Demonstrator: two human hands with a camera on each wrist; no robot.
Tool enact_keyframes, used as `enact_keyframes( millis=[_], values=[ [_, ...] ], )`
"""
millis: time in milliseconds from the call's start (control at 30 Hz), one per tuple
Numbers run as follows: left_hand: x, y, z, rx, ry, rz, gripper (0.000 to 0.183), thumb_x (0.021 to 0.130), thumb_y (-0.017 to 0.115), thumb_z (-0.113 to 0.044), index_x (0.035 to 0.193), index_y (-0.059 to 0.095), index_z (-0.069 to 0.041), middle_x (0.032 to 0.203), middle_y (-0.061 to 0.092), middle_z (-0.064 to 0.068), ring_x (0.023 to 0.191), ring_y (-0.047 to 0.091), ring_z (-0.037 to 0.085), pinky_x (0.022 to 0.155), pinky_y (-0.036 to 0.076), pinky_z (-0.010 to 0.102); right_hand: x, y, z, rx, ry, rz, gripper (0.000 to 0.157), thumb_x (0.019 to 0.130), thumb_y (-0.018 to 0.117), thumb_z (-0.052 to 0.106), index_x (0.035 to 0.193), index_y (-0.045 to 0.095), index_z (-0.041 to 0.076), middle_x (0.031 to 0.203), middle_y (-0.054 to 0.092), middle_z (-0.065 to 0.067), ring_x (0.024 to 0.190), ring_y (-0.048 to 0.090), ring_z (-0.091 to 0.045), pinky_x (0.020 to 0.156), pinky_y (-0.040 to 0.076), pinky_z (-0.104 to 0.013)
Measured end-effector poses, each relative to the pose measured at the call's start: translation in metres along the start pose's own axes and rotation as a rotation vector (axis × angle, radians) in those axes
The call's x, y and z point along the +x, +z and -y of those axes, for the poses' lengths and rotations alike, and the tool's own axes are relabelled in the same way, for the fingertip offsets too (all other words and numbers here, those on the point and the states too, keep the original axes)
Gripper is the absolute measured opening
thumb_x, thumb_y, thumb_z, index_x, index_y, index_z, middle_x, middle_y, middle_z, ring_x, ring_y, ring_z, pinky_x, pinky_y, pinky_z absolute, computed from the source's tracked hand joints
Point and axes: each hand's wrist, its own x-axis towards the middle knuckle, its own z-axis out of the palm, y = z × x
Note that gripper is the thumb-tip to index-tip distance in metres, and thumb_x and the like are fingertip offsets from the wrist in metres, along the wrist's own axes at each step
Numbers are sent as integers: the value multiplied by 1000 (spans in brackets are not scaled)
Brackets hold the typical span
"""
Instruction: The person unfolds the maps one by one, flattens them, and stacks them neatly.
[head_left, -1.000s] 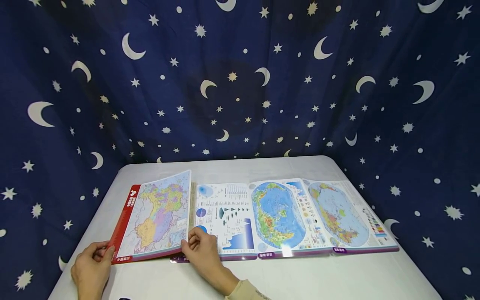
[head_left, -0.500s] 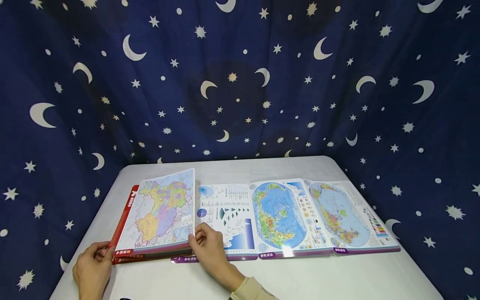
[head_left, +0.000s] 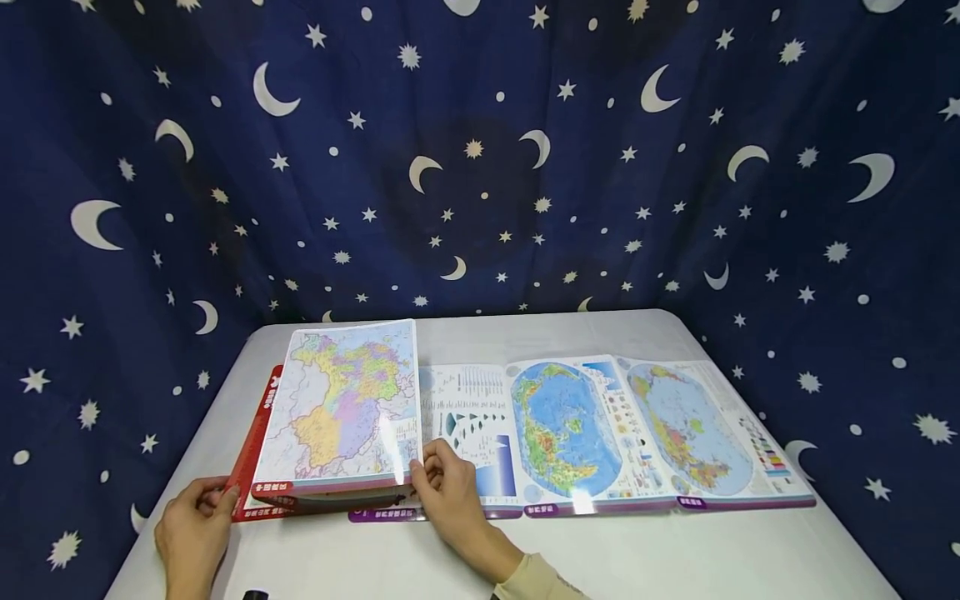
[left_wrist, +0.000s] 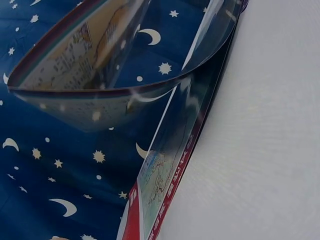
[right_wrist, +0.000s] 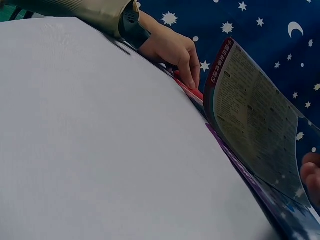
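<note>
A long fold-out map chart lies across the table. Its left map panel [head_left: 341, 408] is raised and bows up over the red-edged panel [head_left: 246, 454] beneath. My left hand [head_left: 193, 529] grips the near-left corner of that red-edged panel. Between thumb and fingers, my right hand [head_left: 453, 500] pinches the near-right edge of the raised panel. From the right wrist side, the raised panel's back [right_wrist: 250, 110] shows columns of small print, and my right fingers [right_wrist: 311, 175] appear at the frame's edge. The left wrist view shows the panel's curved lower edge [left_wrist: 120, 92] standing off the sheet underneath.
To the right lie a diagram panel [head_left: 465, 417], a blue world map panel [head_left: 570, 433] and a paler one [head_left: 686, 429]. A small dark object [head_left: 256, 595] sits at the near edge. The star-patterned curtain [head_left: 480, 167] rises behind the white table [head_left: 675, 558].
My right hand has moved right and lifted the map panel higher, which uncovers more of the layers below. My left hand keeps its hold on the corner. The head view has shifted slightly.
</note>
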Motion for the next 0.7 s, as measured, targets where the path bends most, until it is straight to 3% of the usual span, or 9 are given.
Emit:
enact_keyframes(
  millis=[400, 700],
  values=[
    [2, 3, 0, -5, 30, -15, 19, 85, 84, -9, 102, 78, -5, 70, 59, 0, 62, 40, -2, 67, 26, 29, 0, -21, -5, 18, -49, -51, 8, 101, 67, 6, 97, 61, 10, 69, 70, -5, 50, 62, -12, 48, 51, -20],
    [3, 2, 1, 2, 11, -3, 18, 85, 83, -7, 102, 77, -3, 71, 59, 2, 63, 40, 1, 70, 27, 35, 1, -34, -10, -13, 25, -86, 7, 102, 66, 10, 97, 62, 11, 70, 72, -7, 51, 65, -27, 48, 50, -21]
  ],
)
